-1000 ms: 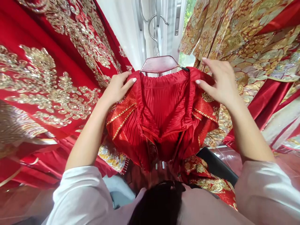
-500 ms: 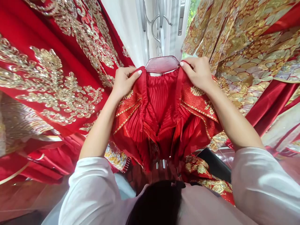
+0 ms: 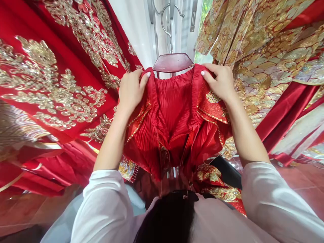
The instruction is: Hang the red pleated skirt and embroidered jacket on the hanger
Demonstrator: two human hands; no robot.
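A red pleated skirt (image 3: 174, 101) with gold-trimmed panels hangs in front of me, spread between my hands. My left hand (image 3: 131, 86) grips its gathered waistband at the left, thumb on the near side and fingers behind. On the right, my right hand (image 3: 219, 81) pinches the other end of the band the same way. A dark reddish hanger (image 3: 173, 63) with a metal hook shows just above the band, between my hands. The skirt and my hands hide the hanger's outer ends.
At the left hangs a red garment (image 3: 63, 84) with gold beadwork; at the right, a gold-patterned garment (image 3: 268, 67). Behind the hook are pale window frames (image 3: 186, 30). Below lie red and gold embroidered fabric (image 3: 210, 173), a black object (image 3: 227, 172) and a reddish tiled floor (image 3: 288, 179).
The hanger and its hook sit slightly higher and further left in view. My right hand has shifted a little outward from the hanger's end, still gripping the waistband.
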